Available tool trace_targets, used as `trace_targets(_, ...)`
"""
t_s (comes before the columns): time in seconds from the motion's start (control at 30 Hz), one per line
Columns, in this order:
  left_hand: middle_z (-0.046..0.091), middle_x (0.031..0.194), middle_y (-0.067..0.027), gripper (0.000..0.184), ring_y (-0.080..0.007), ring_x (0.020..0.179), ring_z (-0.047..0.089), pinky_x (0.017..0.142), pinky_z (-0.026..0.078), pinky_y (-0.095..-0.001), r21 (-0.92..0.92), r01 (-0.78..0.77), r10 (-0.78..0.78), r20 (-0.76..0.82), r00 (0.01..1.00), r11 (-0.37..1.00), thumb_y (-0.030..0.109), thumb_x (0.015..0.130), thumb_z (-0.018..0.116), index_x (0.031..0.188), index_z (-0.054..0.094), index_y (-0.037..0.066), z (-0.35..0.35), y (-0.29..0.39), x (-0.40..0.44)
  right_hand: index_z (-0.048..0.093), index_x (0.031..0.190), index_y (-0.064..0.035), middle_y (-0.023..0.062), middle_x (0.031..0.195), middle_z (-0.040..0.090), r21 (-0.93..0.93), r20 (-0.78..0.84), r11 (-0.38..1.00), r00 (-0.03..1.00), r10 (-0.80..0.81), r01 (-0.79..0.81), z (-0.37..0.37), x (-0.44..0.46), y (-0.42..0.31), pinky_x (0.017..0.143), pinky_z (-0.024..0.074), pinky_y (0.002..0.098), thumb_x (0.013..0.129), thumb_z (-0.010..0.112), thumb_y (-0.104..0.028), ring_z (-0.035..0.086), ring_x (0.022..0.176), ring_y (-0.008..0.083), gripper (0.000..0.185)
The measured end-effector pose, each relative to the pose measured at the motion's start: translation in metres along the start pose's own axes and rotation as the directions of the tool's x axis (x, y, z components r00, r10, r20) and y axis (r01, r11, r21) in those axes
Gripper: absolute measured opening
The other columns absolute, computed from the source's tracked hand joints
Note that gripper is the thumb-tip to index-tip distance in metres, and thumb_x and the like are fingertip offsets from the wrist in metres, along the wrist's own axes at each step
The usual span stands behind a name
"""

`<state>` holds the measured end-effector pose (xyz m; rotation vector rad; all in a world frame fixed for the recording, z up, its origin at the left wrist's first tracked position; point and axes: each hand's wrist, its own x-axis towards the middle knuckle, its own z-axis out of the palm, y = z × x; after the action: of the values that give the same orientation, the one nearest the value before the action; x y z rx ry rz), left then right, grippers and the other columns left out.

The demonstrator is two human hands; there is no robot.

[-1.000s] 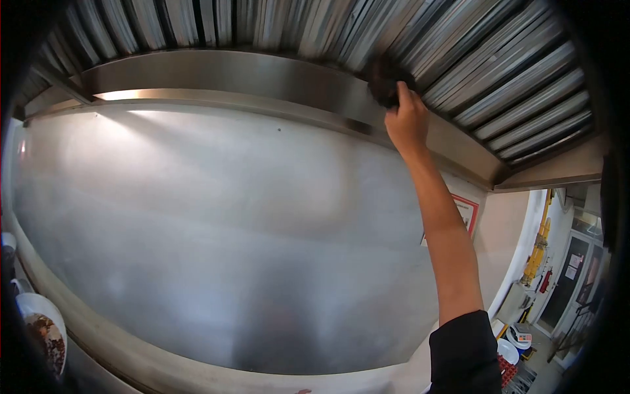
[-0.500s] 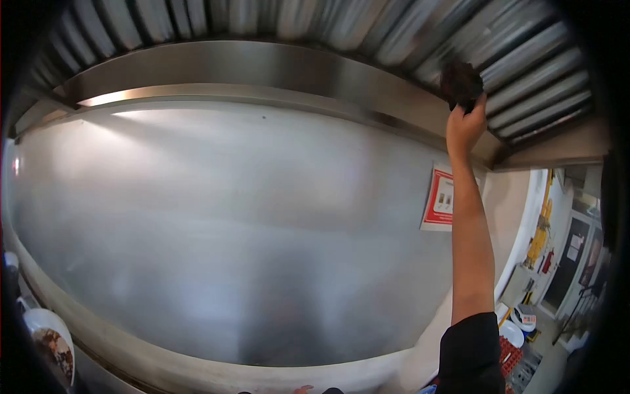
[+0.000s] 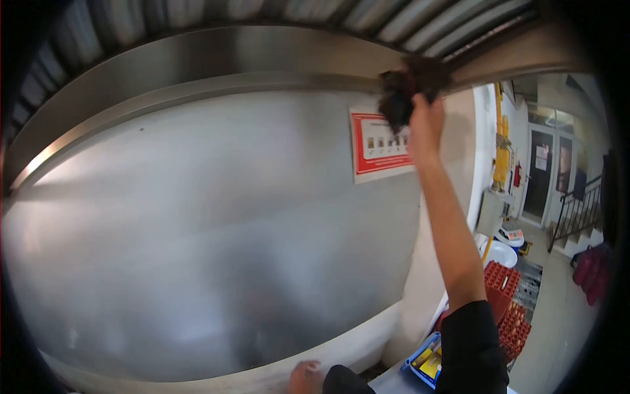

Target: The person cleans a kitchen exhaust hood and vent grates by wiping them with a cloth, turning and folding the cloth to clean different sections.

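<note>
**Dark bundle shifts from slats to hood corner**

The right hand (image 3: 428,125), raised, has its fingers clamped on 1 dark bundle (image 3: 399,98), which has just moved off the slats (image 3: 420,29) to the hood's edge (image 3: 298,56), so work at the slats is paused. Contact is unclear. It overlaps the red-bordered poster (image 3: 365,141) in view. The left hand (image 3: 304,377) is low; its grip cannot be told.

A commercial kitchen (stacked egg trays (image 3: 515,328)), with slatted overhead hood (image 3: 262,56).
</note>
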<state>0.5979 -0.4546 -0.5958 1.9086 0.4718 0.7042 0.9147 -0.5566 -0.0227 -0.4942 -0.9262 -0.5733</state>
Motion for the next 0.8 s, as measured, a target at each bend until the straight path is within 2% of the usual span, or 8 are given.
trace_targets(0.03,0.063,0.116,-0.0067,0.041,-0.0170,0.098,0.064,0.084,0.053,-0.0322,-0.026,0.093,-0.092,0.059,0.994,0.995,0.013,0.088,0.076,0.124,0.058,0.002,-0.012,0.031,0.021,0.049,0.132,0.0009,0.0068,0.124,0.059,-0.014,0.037,0.973,0.972,0.231,-0.231,-0.001,-0.027,-0.006,0.096,0.0428,0.0334,0.091,0.055,-0.010,0.053,0.112,0.0185,0.043)
trace_targets(0.13,0.065,0.112,-0.0094,0.046,-0.0174,0.098,0.065,0.082,0.056,-0.0346,-0.125,-0.203,0.198,-0.049,0.979,0.971,0.010,0.090,0.073,0.131,0.052,0.005,-0.035,0.099,0.083,0.055,0.128,-0.0020,0.0075,0.121,0.064,0.133,0.295,0.768,0.765,0.573,-0.626,-0.002,-0.098,0.005,0.097,0.0499,0.0345,0.096,0.054,-0.007,0.062,0.108,0.0179,0.033)
trace_targets(0.27,0.055,0.133,-0.0126,0.060,-0.0297,0.107,0.064,0.088,0.059,-0.0440,-0.716,-0.204,0.234,-0.058,0.970,0.668,0.033,0.097,0.065,0.145,0.037,0.012,-0.051,0.242,0.122,0.059,0.122,-0.0008,0.0110,0.116,0.066,-0.045,0.516,0.608,0.503,0.694,-0.793,0.002,-0.178,-0.011,0.094,0.0510,0.0344,0.089,0.057,-0.006,0.063,0.108,0.0193,0.034)
trace_targets(0.33,0.052,0.137,-0.0137,0.060,-0.0326,0.114,0.062,0.089,0.059,-0.0472,-0.893,-0.077,0.264,0.048,0.963,0.444,0.037,0.098,0.061,0.146,0.035,0.011,-0.057,0.284,0.135,0.059,0.121,0.0002,0.0115,0.111,0.066,-0.230,0.660,0.857,0.572,0.486,-0.462,-0.015,-0.212,0.013,0.095,0.0493,0.0378,0.085,0.060,-0.007,0.061,0.110,0.0250,0.036)
trace_targets(0.43,0.050,0.139,-0.0138,0.055,-0.0320,0.119,0.060,0.090,0.059,-0.0484,-0.934,-0.037,0.225,0.047,0.973,0.355,0.028,0.100,0.058,0.147,0.033,0.010,-0.048,0.296,0.149,0.058,0.123,-0.0010,0.0126,0.115,0.062,-0.549,0.797,0.829,0.362,0.483,0.104,-0.040,-0.212,-0.021,0.098,0.0469,0.0426,0.082,0.063,-0.005,0.058,0.112,0.0314,0.041)
trace_targets(0.53,0.055,0.135,-0.0159,0.045,-0.0292,0.118,0.062,0.090,0.059,-0.0474,-0.788,-0.266,0.169,-0.207,0.964,0.555,0.013,0.099,0.054,0.142,0.040,0.007,-0.028,0.299,0.172,0.055,0.129,-0.0032,0.0161,0.123,0.057,-0.532,0.800,0.742,0.530,0.282,0.408,-0.072,-0.219,-0.012,0.103,0.0421,0.0446,0.082,0.065,-0.007,0.053,0.117,0.0378,0.048)
trace_targets(0.67,0.058,0.130,-0.0125,0.047,-0.0253,0.119,0.061,0.097,0.055,-0.0407,-0.508,-0.371,0.182,-0.383,0.906,0.777,0.002,0.094,0.054,0.139,0.043,0.003,-0.005,0.321,0.209,0.050,0.137,-0.0043,0.0154,0.138,0.050,-0.459,0.676,0.888,0.653,0.341,0.012,-0.105,-0.198,-0.012,0.101,0.0454,0.0444,0.082,0.067,-0.004,0.054,0.120,0.0337,0.057)
trace_targets(0.8,0.051,0.139,-0.0123,0.074,-0.0215,0.124,0.053,0.100,0.048,-0.0345,-0.371,-0.447,0.481,0.000,0.877,0.814,0.015,0.088,0.075,0.150,0.035,0.004,0.045,0.356,0.248,0.048,0.141,-0.0001,0.0182,0.137,0.055,-0.366,0.488,0.901,0.777,0.398,-0.232,-0.120,-0.172,-0.005,0.099,0.0480,0.0391,0.084,0.069,-0.003,0.057,0.122,0.0260,0.061)
